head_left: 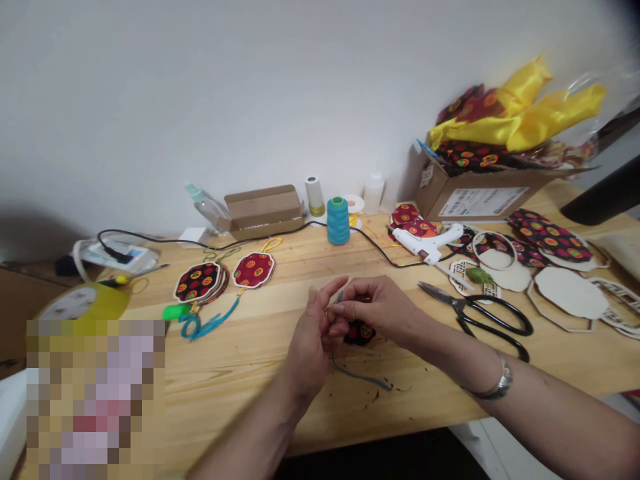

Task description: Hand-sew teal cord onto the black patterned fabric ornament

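Note:
My left hand (315, 330) and my right hand (375, 303) meet above the middle of the table. A thin blue cord (363, 378) trails from beneath my left hand onto the wood, and its upper part is between my fingers. The right thumb and forefinger pinch a bit of blue at the top. My left fingers are curled close against it, with a tiny yellow-orange spot by them that is too small to make out. Partly covered by my right hand lies a dark patterned fabric piece (360, 332).
Left lie patterned fabric ornaments (200, 281) with blue tassels (203, 328). Behind stands a blue thread spool (339, 223). To the right are black-handled scissors (475, 313), a white glue gun (427, 243), pale cut-out shapes (570, 293) and a cardboard box (435, 190) of fabric. A black cable crosses the back.

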Motion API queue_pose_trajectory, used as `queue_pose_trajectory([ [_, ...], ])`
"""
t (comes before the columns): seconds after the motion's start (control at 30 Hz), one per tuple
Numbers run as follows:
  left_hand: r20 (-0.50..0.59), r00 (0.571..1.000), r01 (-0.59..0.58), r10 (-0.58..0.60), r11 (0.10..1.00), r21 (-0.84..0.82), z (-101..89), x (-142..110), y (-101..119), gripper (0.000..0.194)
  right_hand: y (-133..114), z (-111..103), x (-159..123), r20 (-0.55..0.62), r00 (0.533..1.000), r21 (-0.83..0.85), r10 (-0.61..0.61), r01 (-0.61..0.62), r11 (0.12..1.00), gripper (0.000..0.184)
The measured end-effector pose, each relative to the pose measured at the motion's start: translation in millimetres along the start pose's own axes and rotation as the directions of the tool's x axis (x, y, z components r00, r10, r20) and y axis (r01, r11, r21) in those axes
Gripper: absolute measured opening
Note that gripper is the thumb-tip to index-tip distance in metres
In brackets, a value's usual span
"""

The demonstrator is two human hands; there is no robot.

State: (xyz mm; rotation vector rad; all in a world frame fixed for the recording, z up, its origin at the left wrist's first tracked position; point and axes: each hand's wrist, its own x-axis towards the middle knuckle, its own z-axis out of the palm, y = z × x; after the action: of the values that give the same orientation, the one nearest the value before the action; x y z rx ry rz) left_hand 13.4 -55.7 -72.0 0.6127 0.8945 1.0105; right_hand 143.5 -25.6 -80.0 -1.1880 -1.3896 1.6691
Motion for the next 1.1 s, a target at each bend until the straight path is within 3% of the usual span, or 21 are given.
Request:
queue_pose_trajectory([
  [0.27, -0.024, 0.997, 0.073, -0.072, 0.996, 0.041, -1.2, 2.0, -1.3, 0.027, -5.0, -6.6, -1.5, -0.108, 0.992, -0.104, -0.066, 0.055, 0.993, 0.016],
  [0.47, -0.056, 0.993, 0.104, -0.100, 0.992, 0.071, 0.3, 2.5, -2.1, 0.018, -4.3, -7.6, -2.1, -0.078, 0.996, 0.010, -0.051, 0.052, 0.999, 0.016],
  [0.57, -0.062, 0.994, 0.090, -0.085, 0.992, 0.090, 1.5, 2.4, -1.3, 0.020, -2.0, -8.0, -0.2, -0.059, 0.997, 0.050, -0.055, 0.058, 0.997, 0.015],
  [0.73, -0.033, 0.998, 0.060, -0.057, 0.994, 0.095, 1.3, 3.3, -1.3, 0.021, 0.2, -10.2, 2.4, -0.148, 0.985, -0.044, -0.092, 0.086, 0.995, 0.015],
  [0.93, -0.049, 0.998, 0.039, -0.033, 0.991, 0.127, 0.4, 5.0, -2.5, 0.019, -4.5, -10.1, 0.0, -0.070, 0.997, 0.037, -0.038, 0.041, 0.998, 0.017],
  [1.1, -0.072, 0.997, 0.029, -0.016, 0.982, 0.186, 0.2, 5.5, -2.2, 0.017, -6.7, -10.2, -0.4, -0.124, 0.991, -0.028, -0.050, 0.047, 0.998, 0.016],
])
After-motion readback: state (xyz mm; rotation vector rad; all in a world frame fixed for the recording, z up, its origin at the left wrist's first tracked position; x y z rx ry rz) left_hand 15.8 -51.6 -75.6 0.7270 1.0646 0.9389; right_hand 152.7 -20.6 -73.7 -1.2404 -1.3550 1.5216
